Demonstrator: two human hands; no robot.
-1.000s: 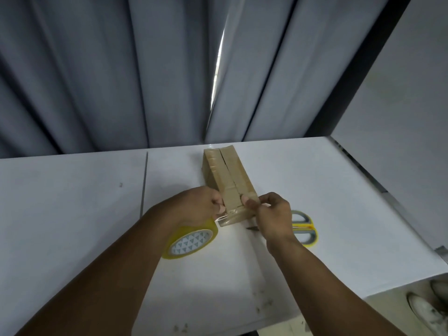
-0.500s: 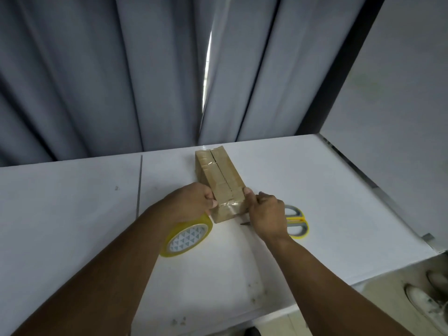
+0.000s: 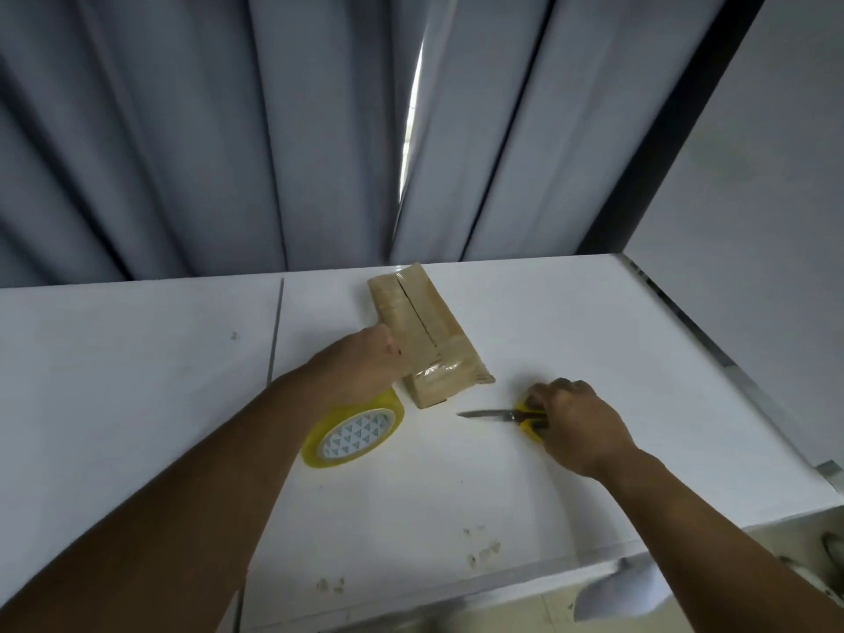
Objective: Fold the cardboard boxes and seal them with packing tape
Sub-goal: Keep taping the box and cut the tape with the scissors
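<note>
A long, narrow cardboard box lies on the white table, its top flaps closed with a seam down the middle and clear tape over its near end. My left hand rests against the box's left side, fingers hidden behind it. A yellow roll of packing tape lies flat just under my left wrist. To the right, my right hand grips the yellow handles of the scissors, whose closed blades point left toward the box.
Grey curtains hang behind the table's far edge. A white wall panel stands at the right. The table's front edge runs near the bottom, with floor and a shoe below at the right.
My right hand left the box's near end and moved right onto the scissors. My left hand stays at the box's left side. The view shifted a little.
</note>
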